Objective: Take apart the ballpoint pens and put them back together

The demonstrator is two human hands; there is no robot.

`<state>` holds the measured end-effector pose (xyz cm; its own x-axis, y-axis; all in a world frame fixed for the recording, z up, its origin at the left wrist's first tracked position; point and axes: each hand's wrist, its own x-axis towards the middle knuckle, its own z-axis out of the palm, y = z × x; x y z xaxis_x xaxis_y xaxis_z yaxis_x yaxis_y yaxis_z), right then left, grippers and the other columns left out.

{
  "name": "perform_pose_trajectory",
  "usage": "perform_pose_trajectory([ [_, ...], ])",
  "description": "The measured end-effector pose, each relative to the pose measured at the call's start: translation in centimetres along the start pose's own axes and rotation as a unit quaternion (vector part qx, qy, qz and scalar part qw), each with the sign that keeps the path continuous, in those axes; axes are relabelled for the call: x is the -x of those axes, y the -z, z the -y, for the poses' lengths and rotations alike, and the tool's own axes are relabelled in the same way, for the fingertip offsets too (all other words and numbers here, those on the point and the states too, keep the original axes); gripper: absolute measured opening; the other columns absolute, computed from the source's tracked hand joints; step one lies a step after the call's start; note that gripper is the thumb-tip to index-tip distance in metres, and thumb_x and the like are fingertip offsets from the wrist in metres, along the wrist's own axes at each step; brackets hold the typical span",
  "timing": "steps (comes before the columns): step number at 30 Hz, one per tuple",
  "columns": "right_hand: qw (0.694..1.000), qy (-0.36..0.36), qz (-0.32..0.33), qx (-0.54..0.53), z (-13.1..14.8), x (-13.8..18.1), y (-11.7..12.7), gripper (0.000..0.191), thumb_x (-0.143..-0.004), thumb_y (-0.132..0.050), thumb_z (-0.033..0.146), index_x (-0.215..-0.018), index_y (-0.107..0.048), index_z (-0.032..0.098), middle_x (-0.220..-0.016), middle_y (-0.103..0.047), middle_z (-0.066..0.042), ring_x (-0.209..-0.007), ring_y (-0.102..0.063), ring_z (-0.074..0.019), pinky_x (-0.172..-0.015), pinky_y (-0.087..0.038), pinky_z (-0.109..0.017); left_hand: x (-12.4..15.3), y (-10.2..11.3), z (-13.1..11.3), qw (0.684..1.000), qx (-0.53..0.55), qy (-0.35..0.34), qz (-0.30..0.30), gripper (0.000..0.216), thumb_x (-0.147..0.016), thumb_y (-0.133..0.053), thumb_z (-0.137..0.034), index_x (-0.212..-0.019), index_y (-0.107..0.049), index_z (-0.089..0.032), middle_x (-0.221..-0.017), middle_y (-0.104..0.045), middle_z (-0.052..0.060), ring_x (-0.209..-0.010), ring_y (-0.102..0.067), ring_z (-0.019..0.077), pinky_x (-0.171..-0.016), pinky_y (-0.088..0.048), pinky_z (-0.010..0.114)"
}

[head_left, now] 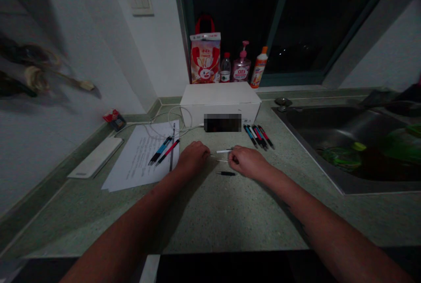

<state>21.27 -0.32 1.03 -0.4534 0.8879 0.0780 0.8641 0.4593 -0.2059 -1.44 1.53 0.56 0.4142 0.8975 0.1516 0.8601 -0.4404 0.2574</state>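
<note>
My right hand (246, 161) is curled, seemingly pinching a thin pale rod (219, 160); my left hand (194, 155) is curled too — on what, I can't tell. Black pen part (226, 173) lies on the table (210, 217) at my right hand's eight o'clock, long axis nine-to-three — right hand nearer. White barrel (223, 151): ten o'clock.

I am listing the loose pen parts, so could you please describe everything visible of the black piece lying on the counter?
The black piece is short and slender, apparently plastic, with a paler, narrow tip at its left end; finer detail is unclear. It lies flat and nearly crosswise on the speckled counter, nearer the camera than the white barrel. The right hand is close by, seemingly apart.
</note>
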Motion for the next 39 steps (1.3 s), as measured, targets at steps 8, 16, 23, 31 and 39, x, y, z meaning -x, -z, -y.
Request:
perform_pose_trajectory([
  [8,0.999,-0.002,-0.042,-0.035,-0.23,-0.02,0.18,0.012,-0.087,-0.057,0.021,-0.083,-0.068,0.018,-0.084,-0.065,-0.006,-0.07,-0.055,-0.0147,-0.064,-0.032,-0.028,0.13,0.19,0.09,0.999,0.039,0.027,-0.005,0.02,-0.093,-0.05,-0.016,-0.092,-0.07,-0.017,-0.093,-0.069,0.009,-0.092,-0.062,0.0233,-0.082,-0.047,0.034],
  [16,0.996,0.005,-0.077,-0.045,-0.2,0.01,0.32,0.013,-0.089,-0.056,0.021,-0.086,-0.069,0.018,-0.084,-0.063,-0.005,-0.069,-0.054,-0.0144,-0.064,-0.033,-0.027,0.43,-0.03,0.36,0.99,0.136,-0.03,-0.029,0.027,-0.093,-0.049,-0.017,-0.104,-0.074,-0.018,-0.1,-0.07,0.008,-0.098,-0.063,0.0219,-0.09,-0.049,0.035],
  [23,0.997,0.002,-0.065,-0.047,0.09,0.07,0.66,0.013,-0.09,-0.056,0.022,-0.088,-0.069,0.018,-0.087,-0.063,-0.004,-0.072,-0.056,-0.0148,-0.065,-0.034,-0.027,0.59,0.35,-0.24,0.988,0.156,-0.022,-0.009,0.029,-0.093,-0.047,-0.019,-0.103,-0.075,-0.019,-0.1,-0.069,0.008,-0.098,-0.063,0.0214,-0.09,-0.049,0.034],
  [31,0.997,0.001,-0.063,-0.049,0.26,0.07,0.79,0.014,-0.09,-0.056,0.023,-0.086,-0.069,0.018,-0.085,-0.062,-0.005,-0.071,-0.055,-0.0148,-0.065,-0.034,-0.027,0.62,0.12,-0.08,0.984,0.177,-0.028,-0.022,0.031,-0.093,-0.045,-0.02,-0.101,-0.075,-0.016,-0.098,-0.069,0.009,-0.096,-0.063,0.0221,-0.09,-0.049,0.035],
  [39,0.997,0.008,-0.06,-0.056,0.11,0.06,0.66,0.012,-0.089,-0.057,0.022,-0.087,-0.069,0.019,-0.086,-0.063,-0.004,-0.073,-0.056,-0.0149,-0.066,-0.035,-0.026,0.66,0.15,-0.25,0.983,0.181,-0.031,-0.009,0.03,-0.093,-0.046,-0.019,-0.103,-0.074,-0.018,-0.1,-0.069,0.009,-0.097,-0.063,0.0211,-0.091,-0.05,0.035],
])
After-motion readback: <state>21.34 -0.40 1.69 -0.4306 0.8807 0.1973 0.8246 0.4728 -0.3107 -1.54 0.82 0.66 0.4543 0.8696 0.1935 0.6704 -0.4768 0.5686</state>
